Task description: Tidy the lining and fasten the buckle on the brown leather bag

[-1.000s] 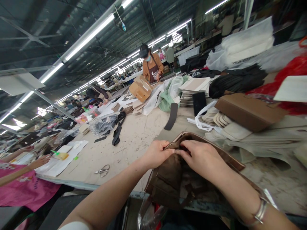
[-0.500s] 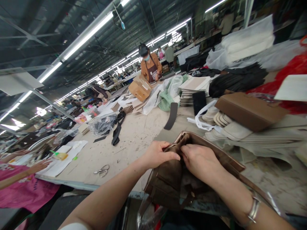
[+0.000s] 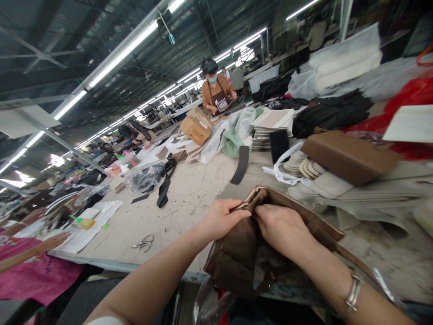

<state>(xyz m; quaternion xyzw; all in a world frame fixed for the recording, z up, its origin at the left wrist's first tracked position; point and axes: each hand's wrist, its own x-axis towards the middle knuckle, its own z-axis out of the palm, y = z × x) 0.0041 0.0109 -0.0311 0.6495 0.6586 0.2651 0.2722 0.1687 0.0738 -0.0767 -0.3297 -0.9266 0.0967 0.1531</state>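
Observation:
A brown bag [image 3: 233, 253] lies at the table's near edge, its mouth toward me and its lining and straps showing. My left hand [image 3: 225, 219] pinches the bag's upper left rim between thumb and fingers. Inside the opening, close beside it, my right hand [image 3: 280, 225] is closed on the bag's inner edge; its fingertips are hidden in the folds. A metal bracelet sits on the right wrist. Clear plastic wrap hangs from the bag below the table edge.
Scissors [image 3: 144, 243] lie on the table to the left. A curved dark strip [image 3: 241, 164] lies beyond the bag. At right are a brown box-like piece [image 3: 350, 155] and stacked panels [image 3: 274, 124]. A co-worker in pink [image 3: 37, 271] sits at left; another person [image 3: 218, 92] stands across the table.
My hands stay on the bag's rim with only a slight shift of the left thumb. The person across the table has straightened and moved slightly right.

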